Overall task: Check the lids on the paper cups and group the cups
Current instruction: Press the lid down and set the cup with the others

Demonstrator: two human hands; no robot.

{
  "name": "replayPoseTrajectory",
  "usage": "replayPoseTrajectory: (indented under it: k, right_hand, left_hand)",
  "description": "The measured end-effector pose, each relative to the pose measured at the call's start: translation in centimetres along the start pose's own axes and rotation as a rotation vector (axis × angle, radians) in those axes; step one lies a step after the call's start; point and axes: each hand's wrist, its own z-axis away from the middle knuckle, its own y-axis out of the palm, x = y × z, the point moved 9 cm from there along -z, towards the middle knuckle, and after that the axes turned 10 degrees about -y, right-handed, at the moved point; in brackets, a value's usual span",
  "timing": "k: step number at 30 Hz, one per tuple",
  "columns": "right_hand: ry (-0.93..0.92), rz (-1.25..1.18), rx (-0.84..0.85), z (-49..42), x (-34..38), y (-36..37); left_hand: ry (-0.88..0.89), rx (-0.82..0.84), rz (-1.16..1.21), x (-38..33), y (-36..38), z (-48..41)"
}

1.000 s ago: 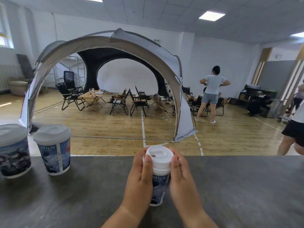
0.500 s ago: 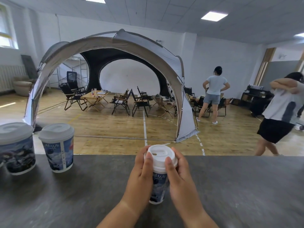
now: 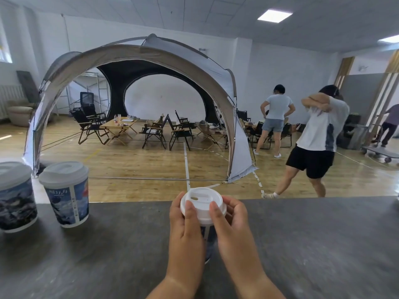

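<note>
A blue printed paper cup (image 3: 206, 234) with a white lid (image 3: 203, 201) stands on the dark grey table (image 3: 313, 244) in the middle. My left hand (image 3: 186, 227) grips it from the left and my right hand (image 3: 232, 225) from the right. Both thumbs press on the near rim of the lid, and the fingers curl round the cup's far side. Most of the cup wall is hidden by my hands. Two more lidded cups stand close together at the far left: one (image 3: 65, 193) beside another (image 3: 15, 197) that the frame edge cuts off.
The table's far edge runs just behind the cups. Beyond it lies a wooden floor with a large arched tent (image 3: 133, 59), folding chairs and low tables. A person in black shorts (image 3: 313, 145) walks past at the right; another stands farther back.
My thumbs have slid up from the cup's sides onto the lid's rim. The view has shifted slightly, and the walking person has moved leftward.
</note>
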Motion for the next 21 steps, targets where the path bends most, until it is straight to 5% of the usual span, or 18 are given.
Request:
replayPoseTrajectory:
  k: [21]
  right_hand:
    - [0.128,0.110,0.159,-3.1,-0.3,-0.1]
  left_hand:
    - [-0.080,-0.042,-0.002,-0.4,-1.7,-2.8]
